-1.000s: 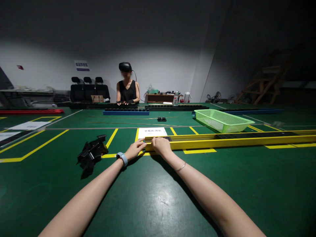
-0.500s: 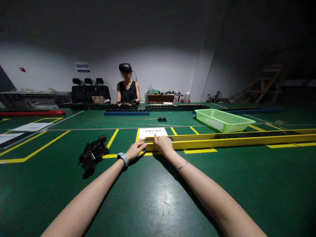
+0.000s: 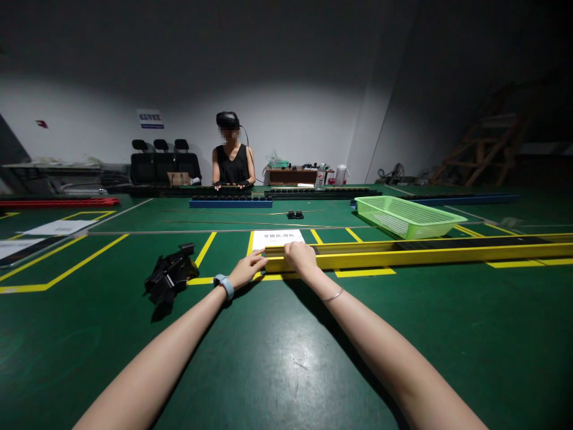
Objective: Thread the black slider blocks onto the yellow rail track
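A long yellow rail [image 3: 416, 255] with a black strip inside lies across the green table, running off to the right. My right hand [image 3: 301, 255] is curled over the rail's left end, fingers hooked on its top. My left hand [image 3: 247, 269], with a blue wristband, lies just left of that end, its fingertips touching the rail's end face beside a white label sheet [image 3: 277, 239]. A heap of black parts [image 3: 169, 278] sits to the left of my left hand.
A green plastic basket [image 3: 403, 216] stands behind the rail on the right. Across the table another person [image 3: 231, 161] wearing a headset has both hands on a black strip over a blue rail [image 3: 230, 203]. Two small black pieces [image 3: 295, 214] lie mid-table. Yellow lines mark the surface.
Both hands stay at the rail's left end. The view has shifted slightly, so everything sits a little to the right and higher.
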A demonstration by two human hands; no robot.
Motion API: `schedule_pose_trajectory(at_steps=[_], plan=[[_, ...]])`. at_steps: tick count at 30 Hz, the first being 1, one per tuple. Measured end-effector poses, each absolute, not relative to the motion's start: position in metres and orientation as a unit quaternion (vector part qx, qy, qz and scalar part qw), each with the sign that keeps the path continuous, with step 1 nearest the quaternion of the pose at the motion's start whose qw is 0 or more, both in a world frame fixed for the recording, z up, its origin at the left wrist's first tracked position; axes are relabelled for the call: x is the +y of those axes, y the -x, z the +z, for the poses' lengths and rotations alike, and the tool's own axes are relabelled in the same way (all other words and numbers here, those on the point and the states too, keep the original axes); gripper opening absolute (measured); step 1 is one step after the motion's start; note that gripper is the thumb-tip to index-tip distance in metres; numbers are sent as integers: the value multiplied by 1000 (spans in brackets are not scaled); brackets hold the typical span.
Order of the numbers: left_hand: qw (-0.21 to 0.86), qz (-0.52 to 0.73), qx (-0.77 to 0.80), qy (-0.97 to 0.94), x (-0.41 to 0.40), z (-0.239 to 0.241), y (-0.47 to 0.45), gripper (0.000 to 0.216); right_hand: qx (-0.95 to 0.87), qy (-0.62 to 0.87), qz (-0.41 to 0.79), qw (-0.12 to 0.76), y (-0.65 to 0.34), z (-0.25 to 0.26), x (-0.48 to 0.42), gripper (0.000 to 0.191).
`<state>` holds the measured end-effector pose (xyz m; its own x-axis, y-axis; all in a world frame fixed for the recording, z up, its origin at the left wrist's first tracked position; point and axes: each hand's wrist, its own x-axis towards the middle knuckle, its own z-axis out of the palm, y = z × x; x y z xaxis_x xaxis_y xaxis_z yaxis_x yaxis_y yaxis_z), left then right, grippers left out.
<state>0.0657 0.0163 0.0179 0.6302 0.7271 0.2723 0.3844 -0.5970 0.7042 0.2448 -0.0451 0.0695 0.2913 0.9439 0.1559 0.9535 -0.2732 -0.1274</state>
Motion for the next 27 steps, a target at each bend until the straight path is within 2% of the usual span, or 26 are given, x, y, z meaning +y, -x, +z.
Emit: schedule_pose_trajectory(at_steps=[3, 17, 27], plan=[[306, 278, 326, -850, 16, 18, -65, 52, -586, 799, -45, 126, -251, 67, -41, 44], [309, 277, 331, -847, 18, 17, -66, 50, -581, 806, -8, 110, -279, 76, -36, 42], [314, 277, 323, -849, 19, 16, -65, 50, -587, 803, 21, 96, -286, 81, -36, 34]])
